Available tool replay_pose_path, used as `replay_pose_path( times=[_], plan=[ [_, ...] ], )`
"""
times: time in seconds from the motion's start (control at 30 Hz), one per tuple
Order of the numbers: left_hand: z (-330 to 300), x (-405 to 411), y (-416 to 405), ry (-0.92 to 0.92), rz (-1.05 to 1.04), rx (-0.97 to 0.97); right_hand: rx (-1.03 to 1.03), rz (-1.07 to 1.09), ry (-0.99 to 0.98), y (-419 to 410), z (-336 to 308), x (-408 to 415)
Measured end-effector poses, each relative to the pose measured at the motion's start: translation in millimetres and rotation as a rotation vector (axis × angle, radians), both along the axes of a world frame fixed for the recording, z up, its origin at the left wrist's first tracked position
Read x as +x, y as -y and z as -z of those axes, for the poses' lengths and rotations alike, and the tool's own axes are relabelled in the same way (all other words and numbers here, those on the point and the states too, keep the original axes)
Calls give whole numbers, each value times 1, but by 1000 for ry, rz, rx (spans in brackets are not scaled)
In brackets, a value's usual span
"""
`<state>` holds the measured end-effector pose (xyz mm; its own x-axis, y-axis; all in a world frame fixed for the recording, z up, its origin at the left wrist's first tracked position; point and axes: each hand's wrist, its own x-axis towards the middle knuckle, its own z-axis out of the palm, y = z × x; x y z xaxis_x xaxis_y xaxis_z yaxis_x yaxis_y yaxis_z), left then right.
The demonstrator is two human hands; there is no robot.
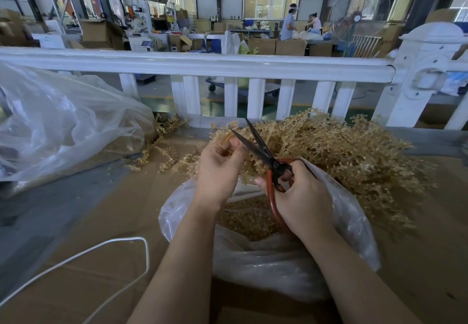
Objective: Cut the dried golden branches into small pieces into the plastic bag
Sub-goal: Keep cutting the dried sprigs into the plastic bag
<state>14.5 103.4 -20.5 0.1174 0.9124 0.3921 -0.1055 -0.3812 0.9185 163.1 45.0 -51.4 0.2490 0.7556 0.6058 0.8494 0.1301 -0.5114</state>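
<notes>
A heap of dried golden branches point(342, 151) lies on the cardboard-covered table, right of centre. My left hand point(217, 169) pinches one golden branch stem point(224, 135) above an open clear plastic bag point(354, 225) that holds cut golden pieces point(249, 218). My right hand point(301, 197) grips red-handled scissors point(263, 150). Their dark blades are spread apart, with the tips right beside the pinched stem.
A large clear plastic bag point(63, 123) bulges at the left. A white cord point(121, 242) loops over the cardboard point(126, 209) near me. A white railing point(202, 65) runs along the table's far edge. Two people work far behind it.
</notes>
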Motion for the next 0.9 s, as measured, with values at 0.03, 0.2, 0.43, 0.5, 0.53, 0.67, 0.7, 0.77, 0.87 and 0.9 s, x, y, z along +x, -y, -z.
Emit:
replay_pose_path(
  times=[0.03,0.2,0.43,0.5,0.53,0.67,0.7,0.77,0.87,0.9],
  plan=[
    [0,-1,0,4,10,8,-1,0,5,0,0,0],
    [0,-2,-1,22,59,4,-11,-4,34,-1,2,1],
    [2,-3,-3,26,74,-52,10,30,81,1,2,0],
    [2,-4,-3,39,104,-48,23,27,63,2,0,-1],
    [2,-4,-3,52,120,-44,25,19,56,3,0,-2],
    [0,-4,-1,96,178,-33,45,0,43,2,1,-1],
    [0,-4,-1,106,187,-36,51,1,39,2,2,0],
    [0,-4,-1,124,198,-42,55,10,39,2,2,-1],
    [1,-4,-1,120,190,-48,58,21,49,2,2,-1],
    [1,-4,-1,117,188,-51,61,22,54,2,2,-1]
  ],
)
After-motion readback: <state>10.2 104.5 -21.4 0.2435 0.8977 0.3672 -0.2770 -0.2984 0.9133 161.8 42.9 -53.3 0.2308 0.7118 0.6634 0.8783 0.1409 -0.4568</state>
